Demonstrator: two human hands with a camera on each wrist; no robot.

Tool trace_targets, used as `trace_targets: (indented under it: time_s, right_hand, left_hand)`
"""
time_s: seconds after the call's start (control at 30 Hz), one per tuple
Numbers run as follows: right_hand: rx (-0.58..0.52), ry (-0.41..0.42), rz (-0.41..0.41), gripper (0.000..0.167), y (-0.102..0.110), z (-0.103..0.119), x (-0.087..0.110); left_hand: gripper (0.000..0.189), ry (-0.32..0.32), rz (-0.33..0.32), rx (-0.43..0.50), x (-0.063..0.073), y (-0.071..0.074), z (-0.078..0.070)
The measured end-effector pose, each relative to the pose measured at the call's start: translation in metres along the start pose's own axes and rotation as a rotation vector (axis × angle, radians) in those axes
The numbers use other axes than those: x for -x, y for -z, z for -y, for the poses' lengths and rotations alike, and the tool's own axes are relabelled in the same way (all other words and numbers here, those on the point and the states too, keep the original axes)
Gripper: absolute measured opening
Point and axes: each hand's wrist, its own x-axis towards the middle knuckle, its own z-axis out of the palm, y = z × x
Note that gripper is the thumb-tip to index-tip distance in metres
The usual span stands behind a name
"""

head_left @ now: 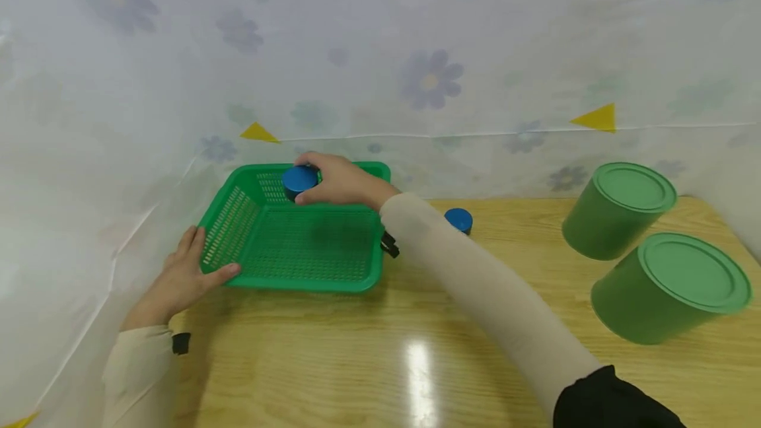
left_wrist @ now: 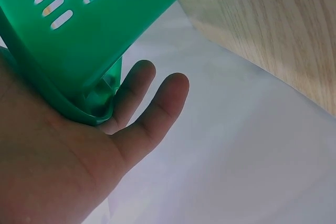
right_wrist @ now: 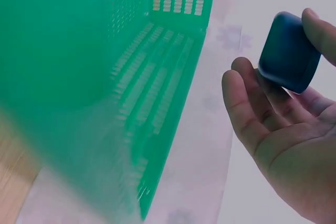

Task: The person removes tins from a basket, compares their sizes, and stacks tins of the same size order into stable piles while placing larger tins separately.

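A green plastic basket (head_left: pixel 309 285) with slotted walls stands on the table's left side. At its front left corner my left hand (head_left: pixel 178 283) holds the rim, thumb along the front and fingers by the left wall. In the left wrist view two fingers (left_wrist: pixel 163 108) extend past the green corner. My right hand (head_left: pixel 341 180) pinches a small round container with a blue lid (head_left: pixel 299 178) between thumb and fingers, over the basket's back part. In the right wrist view this blue-lidded container (right_wrist: pixel 290 51) looks dark blue. What is under its lid is mostly hidden.
Another blue-lidded container (head_left: pixel 458 220) stands right of the basket, partly behind my right sleeve. Two green lidded cans (head_left: pixel 618 213) stand at the table's right. A pale flowered sheet (head_left: pixel 380 51) hangs behind and to the left of the wooden table (head_left: pixel 309 362).
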Motion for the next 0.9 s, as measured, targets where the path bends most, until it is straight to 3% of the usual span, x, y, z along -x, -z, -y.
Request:
trace_targets:
  time_s: [0.5, 0.9]
  right_hand:
    - [0.015, -0.020, -0.100, 0.067, 0.020, -0.030, 0.041]
    - [-0.021, -0.089, -0.195, 0.069, 0.039, -0.056, 0.093]
  left_hand:
    - [0.113, -0.006, 0.006, 0.007, -0.003, 0.002, 0.008]
    - [0.112, -0.013, 0.005, 0.004, -0.004, 0.003, 0.008]
